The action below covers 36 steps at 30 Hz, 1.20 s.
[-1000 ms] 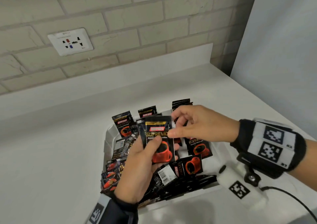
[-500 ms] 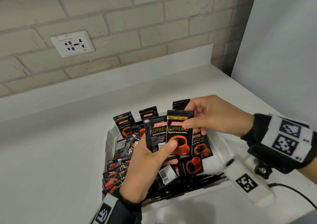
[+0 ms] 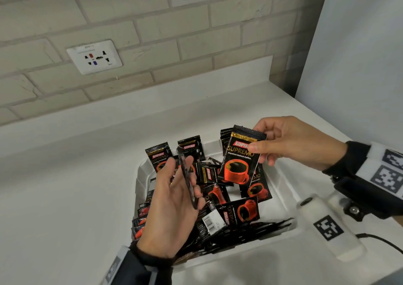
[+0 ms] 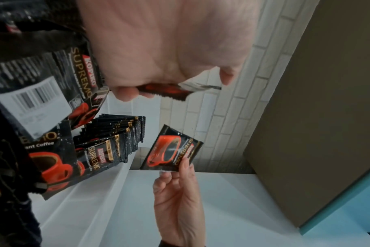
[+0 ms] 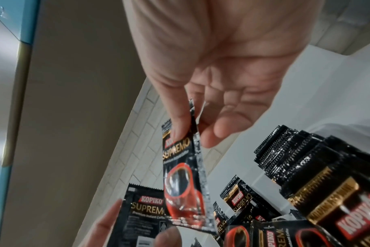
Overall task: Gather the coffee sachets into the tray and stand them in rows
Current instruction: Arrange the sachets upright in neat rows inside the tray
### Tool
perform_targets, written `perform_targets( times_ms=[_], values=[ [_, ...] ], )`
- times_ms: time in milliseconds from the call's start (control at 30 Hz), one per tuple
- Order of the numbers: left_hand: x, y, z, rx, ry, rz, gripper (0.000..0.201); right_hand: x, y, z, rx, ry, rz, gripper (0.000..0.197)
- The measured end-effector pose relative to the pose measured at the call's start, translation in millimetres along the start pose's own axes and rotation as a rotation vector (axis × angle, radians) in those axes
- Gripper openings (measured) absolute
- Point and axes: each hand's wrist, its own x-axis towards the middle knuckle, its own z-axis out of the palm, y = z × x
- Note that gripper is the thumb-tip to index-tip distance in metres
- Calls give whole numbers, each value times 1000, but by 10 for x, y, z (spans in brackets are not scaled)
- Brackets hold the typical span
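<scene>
Above the white tray [image 3: 281,188], the right hand [image 3: 290,141] pinches one coffee sachet [image 3: 241,157] by its upper corner, face forward, clear of the pile. The left hand [image 3: 172,204] holds a second sachet [image 3: 187,180] edge-on between thumb and fingers. Loose sachets [image 3: 246,210] lie jumbled flat in the tray; a standing row [image 5: 289,147] is packed at the far right corner. Judged step: sorting singles for standing. The next move calls for setting the right-hand sachet upright against that row, square and same-facing.
</scene>
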Motion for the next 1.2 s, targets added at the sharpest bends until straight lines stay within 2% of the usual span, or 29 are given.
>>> perform_targets(
  times_ms=[100,233,400,500,633,733,833,933,1033,1100,1200],
  values=[
    [46,3,-65,83,25,53,31,-28,-1,-28,60,13,5,25],
    [100,-12,-99,275,17,129,34,-47,-7,-59,163,13,7,37],
    [95,-59,-80,458,-12,257,27,-41,-39,7,208,-53,20,25],
    [83,-100,-58,527,-37,266,24,-6,-40,132,119,-97,22,18],
    [49,-138,-2,580,-109,254,25,92,-45,230,-30,-39,1,18],
    [19,-133,16,586,-162,243,26,138,-51,256,-38,-8,-3,20],
    [7,-134,21,684,-197,270,21,140,-35,285,-28,-8,-11,21],
    [13,-143,16,734,-202,273,29,120,-44,305,-73,17,-41,28],
    [12,-148,10,798,-202,284,35,99,-89,255,-184,70,-101,42],
    [15,-151,16,817,-202,298,36,76,-139,228,-266,-4,-140,53],
    [15,-163,55,825,-213,313,35,47,-204,242,-372,-166,-181,48]
  ],
)
